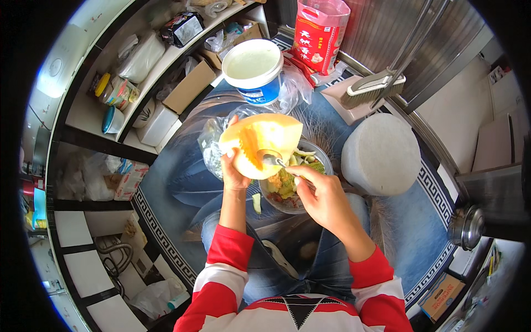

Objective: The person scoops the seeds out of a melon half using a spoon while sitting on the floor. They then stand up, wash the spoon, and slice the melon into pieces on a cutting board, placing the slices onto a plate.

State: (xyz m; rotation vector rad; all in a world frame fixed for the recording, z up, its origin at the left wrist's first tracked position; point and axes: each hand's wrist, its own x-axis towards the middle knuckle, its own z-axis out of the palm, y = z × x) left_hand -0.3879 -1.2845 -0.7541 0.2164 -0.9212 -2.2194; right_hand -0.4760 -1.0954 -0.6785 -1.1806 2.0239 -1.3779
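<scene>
My left hand [235, 170] holds up a cut piece of orange-fleshed pumpkin [274, 128] by its left side. A hollow shows in the flesh, with stringy pulp along it. In my right hand [321, 195] is a metal spoon [274, 159], its bowl pressed against the hollow. Below the pumpkin stands a round basin [327, 159] with peelings and pulp [286, 189] in it, partly hidden by the pumpkin and my right hand. One pale strip of peel [257, 203] lies on the floor mat left of the basin.
A white-and-blue bucket [254, 70] and a clear plastic bag [211, 145] stand beyond the pumpkin. To the right are a grey round stool [381, 155], a dustpan [340, 99] and a broom [373, 87]. A red rice bag [319, 37] leans behind. Open cabinet shelves [153, 79] line the left.
</scene>
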